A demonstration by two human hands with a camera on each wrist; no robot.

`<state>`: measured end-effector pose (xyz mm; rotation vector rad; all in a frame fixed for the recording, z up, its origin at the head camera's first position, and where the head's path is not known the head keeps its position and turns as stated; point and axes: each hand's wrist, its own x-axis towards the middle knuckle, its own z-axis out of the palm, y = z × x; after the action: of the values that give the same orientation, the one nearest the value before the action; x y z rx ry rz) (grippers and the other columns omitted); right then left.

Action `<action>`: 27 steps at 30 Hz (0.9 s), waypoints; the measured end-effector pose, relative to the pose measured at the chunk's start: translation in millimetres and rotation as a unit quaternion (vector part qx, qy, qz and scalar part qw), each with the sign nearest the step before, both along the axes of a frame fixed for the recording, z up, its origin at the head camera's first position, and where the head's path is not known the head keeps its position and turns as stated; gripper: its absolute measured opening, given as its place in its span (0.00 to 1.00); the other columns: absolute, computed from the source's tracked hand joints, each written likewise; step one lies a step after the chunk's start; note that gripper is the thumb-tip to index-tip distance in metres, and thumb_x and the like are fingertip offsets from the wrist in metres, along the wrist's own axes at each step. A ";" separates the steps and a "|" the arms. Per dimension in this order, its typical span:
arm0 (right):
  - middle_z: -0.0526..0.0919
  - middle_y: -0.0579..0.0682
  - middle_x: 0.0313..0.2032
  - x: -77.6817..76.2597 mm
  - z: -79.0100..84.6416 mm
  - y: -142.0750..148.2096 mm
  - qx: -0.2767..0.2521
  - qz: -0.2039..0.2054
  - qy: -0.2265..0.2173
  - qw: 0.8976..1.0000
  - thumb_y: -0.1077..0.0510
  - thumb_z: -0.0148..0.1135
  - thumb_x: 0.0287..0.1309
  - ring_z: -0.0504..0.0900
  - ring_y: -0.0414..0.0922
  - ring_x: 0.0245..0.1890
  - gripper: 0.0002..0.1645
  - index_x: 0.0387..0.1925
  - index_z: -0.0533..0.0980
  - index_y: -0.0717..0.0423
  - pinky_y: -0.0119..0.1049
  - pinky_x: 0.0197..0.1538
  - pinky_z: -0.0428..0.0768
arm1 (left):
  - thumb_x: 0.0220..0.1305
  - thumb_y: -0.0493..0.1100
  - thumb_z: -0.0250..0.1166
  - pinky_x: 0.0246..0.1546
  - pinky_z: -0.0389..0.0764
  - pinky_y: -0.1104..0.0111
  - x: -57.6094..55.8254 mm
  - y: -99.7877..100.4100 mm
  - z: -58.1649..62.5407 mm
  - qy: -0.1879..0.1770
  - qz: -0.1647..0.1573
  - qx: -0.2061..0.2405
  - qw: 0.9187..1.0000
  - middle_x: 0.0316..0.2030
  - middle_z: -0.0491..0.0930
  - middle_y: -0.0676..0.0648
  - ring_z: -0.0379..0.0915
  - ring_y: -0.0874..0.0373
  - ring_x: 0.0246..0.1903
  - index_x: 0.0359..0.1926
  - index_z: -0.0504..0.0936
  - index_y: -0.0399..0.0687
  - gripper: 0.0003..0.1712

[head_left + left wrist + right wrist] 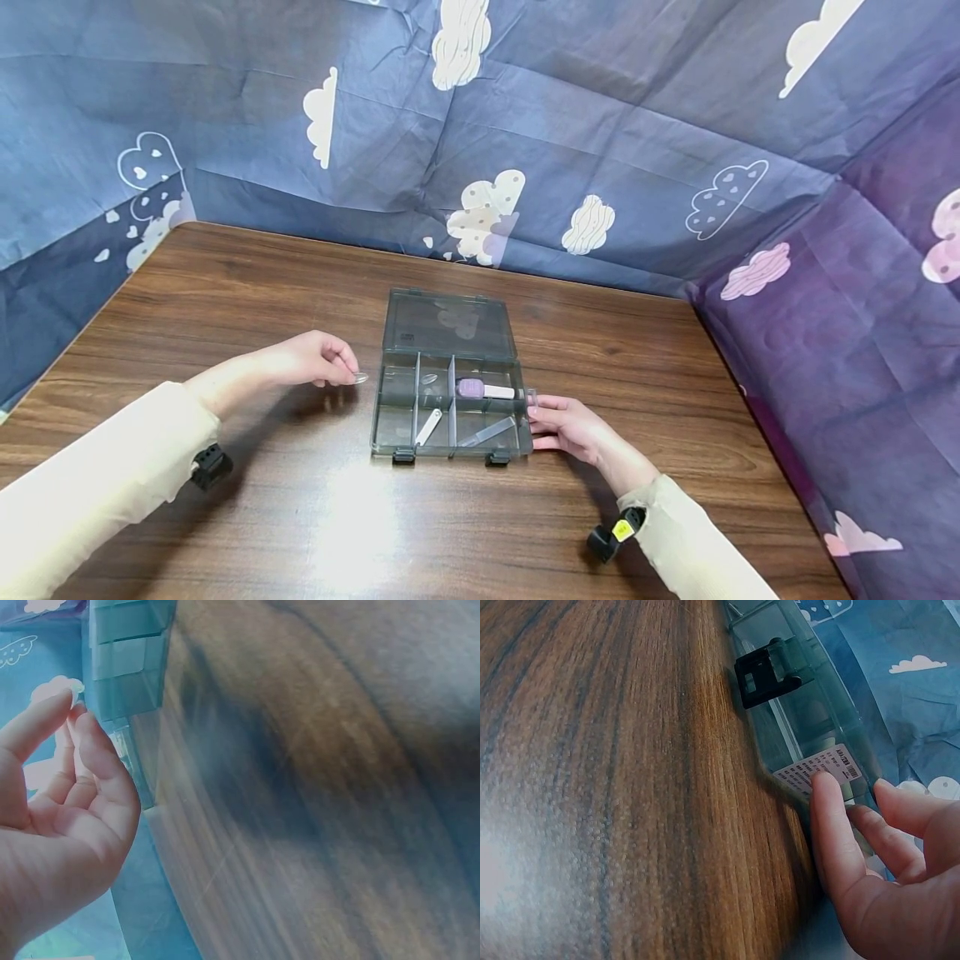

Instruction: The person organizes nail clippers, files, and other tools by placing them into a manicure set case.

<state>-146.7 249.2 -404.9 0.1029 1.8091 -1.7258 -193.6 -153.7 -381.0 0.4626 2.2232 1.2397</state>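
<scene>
An open grey see-through compartment box (396, 450) lies on the table, its lid (447, 323) folded back. Left of it, my left hand (318, 360) pinches a small clear oval piece (361, 378) between thumb and fingertips, above the tabletop. Another clear oval piece (429, 379) lies in the upper middle compartment. A purple nail polish bottle (471, 388) with a white cap lies in the upper right one. Below are a slim white nail clipper (428, 427) and a flat translucent strip (487, 432). Against the box's right wall, by a printed label (821, 769), rest the extended fingers of my right hand (566, 429).
Two black latches (403, 457) hang on the box's front edge. The brown wood-grain table (480, 533) reaches back to a blue cloth (360, 200) with clouds, and a purple cloth (840, 333) hangs at the right. Each wrist carries a black camera mount (212, 466).
</scene>
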 end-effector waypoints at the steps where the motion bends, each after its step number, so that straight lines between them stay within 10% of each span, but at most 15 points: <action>1: 0.83 0.44 0.32 0.0 0.0 0.1 0.000 -0.001 0.000 1.000 0.62 0.49 0.66 0.81 0.38 0.35 0.17 0.54 0.70 0.64 0.34 0.40 0.82 | 0.55 0.39 0.64 0.27 0.71 0.73 -0.9 0.6 1.1 -0.004 0.002 0.000 1.000 0.24 0.78 0.55 0.68 0.65 0.25 0.36 0.77 0.35 0.11; 27: 0.83 0.43 0.32 0.1 -1.2 1.2 -0.002 -0.003 0.000 1.000 0.62 0.49 0.66 0.82 0.38 0.35 0.14 0.52 0.71 0.60 0.33 0.40 0.82 | 0.55 0.35 0.63 0.23 0.68 0.77 -25.1 57.0 10.3 -0.016 -0.017 0.033 0.999 0.20 0.77 0.54 0.66 0.66 0.20 0.37 0.77 0.32 0.10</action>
<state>-146.7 250.4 -406.0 0.1064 1.8075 -1.7328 -218.7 -96.8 -370.7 0.5002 2.1449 1.2962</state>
